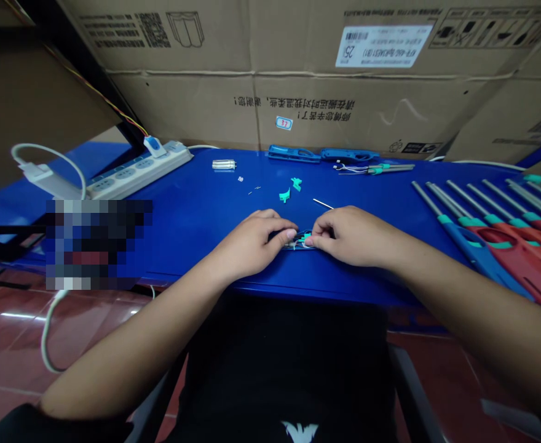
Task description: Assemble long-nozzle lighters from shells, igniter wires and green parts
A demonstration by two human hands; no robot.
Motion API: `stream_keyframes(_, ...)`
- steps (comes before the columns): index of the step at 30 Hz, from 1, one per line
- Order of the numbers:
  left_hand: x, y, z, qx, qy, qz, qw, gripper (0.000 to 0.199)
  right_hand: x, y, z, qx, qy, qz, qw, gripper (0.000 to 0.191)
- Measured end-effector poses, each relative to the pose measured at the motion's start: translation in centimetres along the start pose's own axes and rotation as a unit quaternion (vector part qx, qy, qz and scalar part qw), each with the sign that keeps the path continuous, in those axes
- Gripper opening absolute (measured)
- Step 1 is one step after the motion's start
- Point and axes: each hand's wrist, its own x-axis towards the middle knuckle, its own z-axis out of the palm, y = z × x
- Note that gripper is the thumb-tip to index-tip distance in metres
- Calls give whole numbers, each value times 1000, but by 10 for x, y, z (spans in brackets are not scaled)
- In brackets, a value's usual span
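Note:
In front of me lies a blue lighter casing half (300, 247) with thin wires and a small teal part (307, 237) inside. My left hand (257, 243) bends over its left end, thumb and fingers closed on it. From the other side, my right hand (350, 236) pinches at the casing's right end, by the teal part; exactly what lies between those fingertips is hidden. A thin metal tube (323, 203) sticks out behind the right hand. Beyond my hands lie two loose teal pieces, a trigger-like one (284, 195) and another clip-shaped one (296, 183).
Several assembled lighters (496, 237) with long metal tubes lie at the right. At the back are blue casing halves (293, 154), a wired tube assembly (376, 168) and a clear fuel tank (224, 165). A power strip (136, 172) stands left, before a cardboard wall (206, 98).

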Motion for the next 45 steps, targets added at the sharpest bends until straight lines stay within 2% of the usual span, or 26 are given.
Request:
stream_keyframes(3,-3,1,2,70,4,-33,997,39,-1,0,1,-33,0,-24,999,30)
stream_keyframes(8,-5,10,11,168,-25,-31,985,29,1,-4,3,-76,-14,-54,996,28)
stream_keyframes(14,-2,8,14,153,-31,-24,987,24,4,-8,7,-84,-11,-57,995,27)
stream_keyframes(20,-1,5,15,136,-32,-25,990,21,7,-13,9,-72,-11,-26,997,28)
stream_keyframes(23,-2,5,16,134,-25,-26,990,20,6,-15,5,-50,-14,-15,999,26)
stream_keyframes(26,-3,4,15,127,-21,-22,991,21,4,-13,-3,-27,-44,-7,999,28)
stream_keyframes(29,-4,4,14,111,-20,-19,993,22,3,-6,-10,-14,-57,-28,998,31)
stream_keyframes(33,-4,0,13,92,-18,-13,996,24,-2,11,-17,26,-18,-68,997,28)
stream_keyframes(38,-5,-2,12,75,-1,-12,997,23,-18,35,-22,53,62,-109,991,26)
stream_keyframes(45,-7,4,9,40,38,-17,998,31,-44,55,-8,66,118,-163,977,24)
